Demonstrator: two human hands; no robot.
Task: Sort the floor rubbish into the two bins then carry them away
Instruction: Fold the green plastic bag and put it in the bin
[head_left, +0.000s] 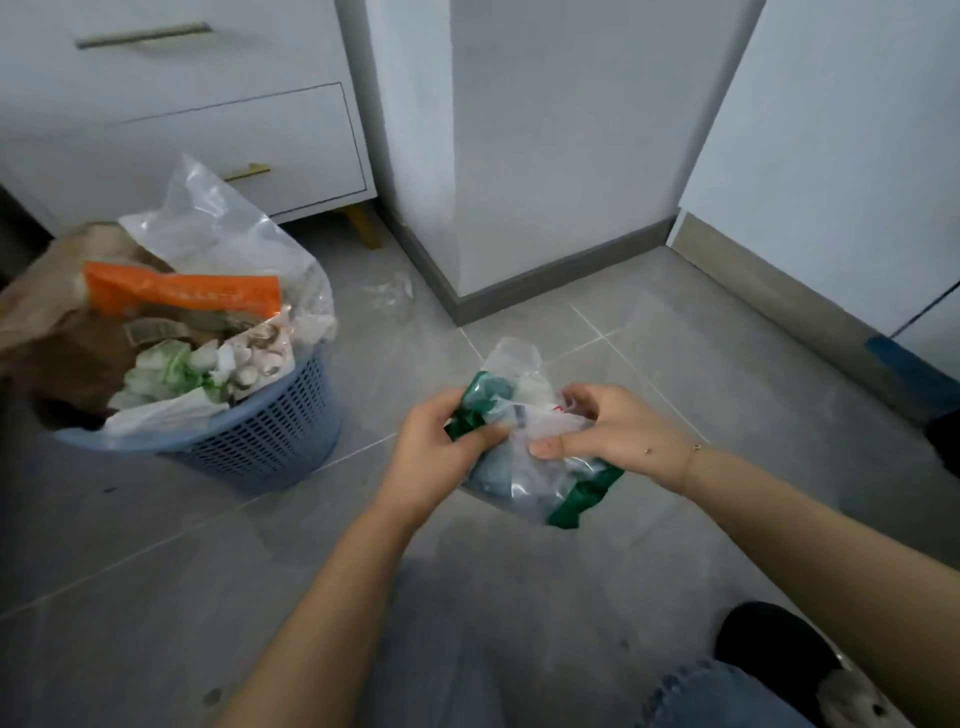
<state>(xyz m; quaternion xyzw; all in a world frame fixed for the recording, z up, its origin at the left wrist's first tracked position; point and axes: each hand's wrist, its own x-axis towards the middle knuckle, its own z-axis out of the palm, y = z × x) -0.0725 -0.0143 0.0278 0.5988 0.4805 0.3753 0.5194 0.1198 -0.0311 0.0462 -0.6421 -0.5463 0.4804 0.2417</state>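
Nearest the camera: a jeans-clad knee (722, 696) and a black slipper (774, 644) at bottom right, on grey floor tiles (156, 597). Both bare forearms reach forward from the bottom edge.

Left hand (441, 441) grips the left side of a crumpled clear plastic bag (530, 467), fingers curled round a bunched green part. Right hand (618, 431) pinches the bag's right side, thumb pressed flat on the plastic, fingers curled over the top edge. The bag is held off the floor between the hands, centre frame. It is see-through with green printed patches and a small red mark near the right fingers; no writing readable.

Blue mesh bin (270, 431) stands on the floor to the left, well apart from the hands, overfilled. In it: an orange packet (182, 293) with pale lettering too blurred to read, a brown paper bag (47, 322), clear plastic sticking up, and white-green wrappers.

A scrap of clear plastic (389, 293) lies on the floor by the wall corner. White drawer unit (208, 119) with brass handles behind the bin.
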